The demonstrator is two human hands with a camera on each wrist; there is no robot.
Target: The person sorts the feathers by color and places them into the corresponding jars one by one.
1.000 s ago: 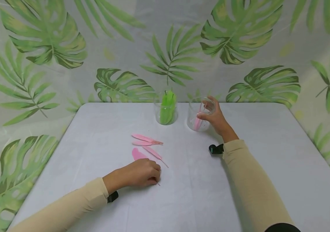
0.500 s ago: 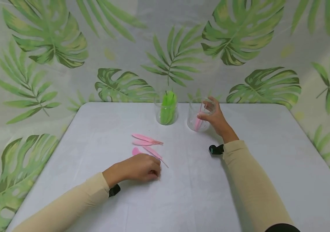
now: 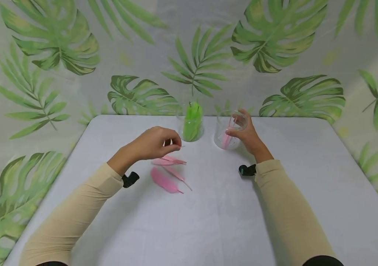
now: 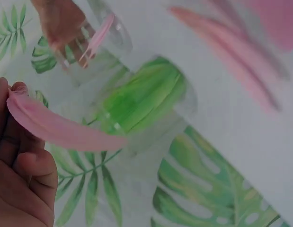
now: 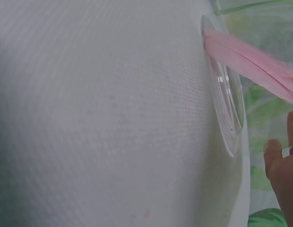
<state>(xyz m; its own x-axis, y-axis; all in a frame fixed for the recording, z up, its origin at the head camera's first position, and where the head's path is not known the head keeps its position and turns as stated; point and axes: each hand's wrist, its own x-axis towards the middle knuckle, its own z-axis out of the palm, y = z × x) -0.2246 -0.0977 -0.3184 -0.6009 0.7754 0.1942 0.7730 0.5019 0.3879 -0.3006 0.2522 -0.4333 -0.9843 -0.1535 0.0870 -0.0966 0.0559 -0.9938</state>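
Between the thumb and fingertips of my left hand [image 3: 153, 143] is the quill end of a pale pink feather [image 4: 61, 125]; in the left wrist view its vane stretches out to the right. This hand is raised over the table, left of the jars. My right hand [image 3: 249, 136] grips the rim and side of a clear jar [image 3: 218, 138] from the right. Inside that jar a pink feather [image 5: 250, 61] stands at a slant. Beneath and in front of my left hand lie a deeper pink feather [image 3: 163, 181], a slim pink feather [image 3: 177, 173] and a pink feather bunch [image 3: 169, 162], partly hidden.
A second clear jar [image 3: 179, 127], holding several bright green feathers [image 3: 192, 123], stands left of the gripped jar, near the back edge of the white table [image 3: 189, 229]. Behind the table hangs a leaf-print cloth [image 3: 135, 44].
My left hand has risen from the loose feathers and moved toward the back, carrying a pink feather. The deeper pink feather is now uncovered. My right hand keeps its hold on the jar.
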